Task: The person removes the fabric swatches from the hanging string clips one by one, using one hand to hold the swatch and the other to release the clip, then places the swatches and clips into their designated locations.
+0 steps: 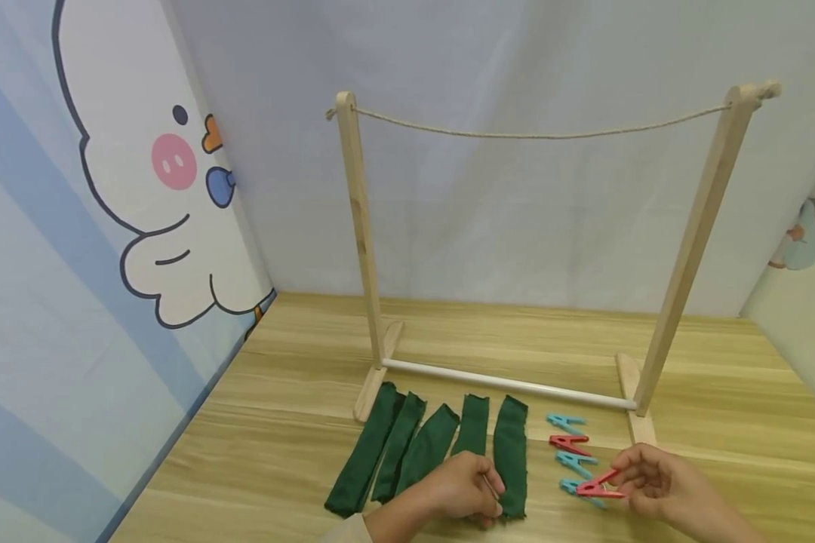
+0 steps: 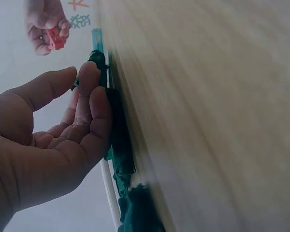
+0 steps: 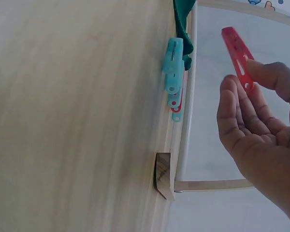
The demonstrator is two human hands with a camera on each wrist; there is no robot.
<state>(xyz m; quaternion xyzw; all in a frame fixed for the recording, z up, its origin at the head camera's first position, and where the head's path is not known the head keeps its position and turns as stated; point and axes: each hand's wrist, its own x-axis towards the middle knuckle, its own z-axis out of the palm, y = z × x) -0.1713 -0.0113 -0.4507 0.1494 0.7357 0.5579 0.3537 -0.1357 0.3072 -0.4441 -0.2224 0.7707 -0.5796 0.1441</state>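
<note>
My right hand (image 1: 672, 490) pinches a red clothespin (image 1: 599, 490) between thumb and fingers, above the table. In the right wrist view that clothespin (image 3: 237, 57) points up and away from the fingertips. My left hand (image 1: 460, 486) is low over the green cloth strips, beside the rightmost strip (image 1: 512, 449) and covering the lower end of the neighbouring strip (image 1: 474, 424). Seen from the left wrist, its fingers are loosely bent, a gap shows between thumb and forefinger, and green cloth (image 2: 120, 130) lies behind them. Whether the fingertips touch the cloth I cannot tell.
Several blue and red clothespins lie in a column right of the strips, among them a red one (image 1: 569, 443). Behind stands a wooden frame (image 1: 696, 241) with a sagging rope (image 1: 516, 136) across its top and a white rod (image 1: 509, 385) low down.
</note>
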